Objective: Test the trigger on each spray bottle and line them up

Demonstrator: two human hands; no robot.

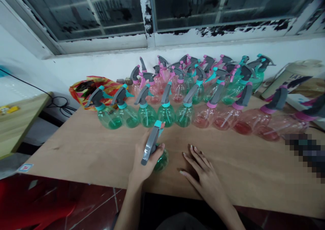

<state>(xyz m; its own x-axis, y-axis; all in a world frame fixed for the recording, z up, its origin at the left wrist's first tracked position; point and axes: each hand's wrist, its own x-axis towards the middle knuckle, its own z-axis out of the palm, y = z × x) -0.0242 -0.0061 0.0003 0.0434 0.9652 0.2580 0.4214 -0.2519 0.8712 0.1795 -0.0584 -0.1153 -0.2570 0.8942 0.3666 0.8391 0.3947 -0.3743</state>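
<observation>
My left hand (142,159) is wrapped round the neck of a green spray bottle (161,159) with a grey and teal trigger head. The bottle is near the table's front edge, and my fingers hide part of its neck. To its right my right hand (204,174) lies flat on the wooden table (243,165), fingers spread, holding nothing. Just beyond my hands runs a row of spray bottles: several green ones (147,116) on the left, several pink ones (202,118) on the right. Coloured liquid shows low inside them.
More pink and green spray bottles (179,89) crowd against the wall. A red and yellow bag (111,91) lies at the back left, a pale printed bag (289,77) at the back right. A pixelated dark object (308,152) is at the right. A red chair (33,203) stands lower left.
</observation>
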